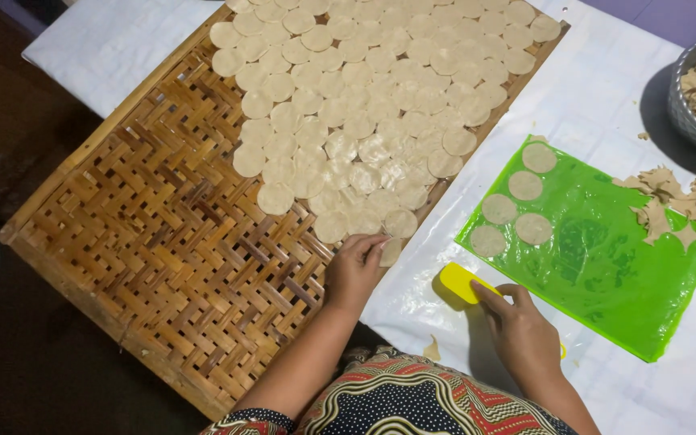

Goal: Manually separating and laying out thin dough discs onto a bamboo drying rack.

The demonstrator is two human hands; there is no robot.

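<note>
The left hand [354, 270] pinches one dough disc [391, 251] at the near edge of the woven tray [163, 242], beside the rows of discs [364, 97] already laid there. The disc looks thin, soft and easily torn (best held lightly by its rim). The right hand [523, 332] grips a yellow scraper [459, 282] beside the green mat [606, 258], which bears four discs and scraps. A grey bowl [682, 113] holds more scraps.

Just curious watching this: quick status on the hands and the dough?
Left hand laying dough round on woven tray. Right hand on yellow scraper. Five rounds wait on green sheet. Nothing blocking.
</note>
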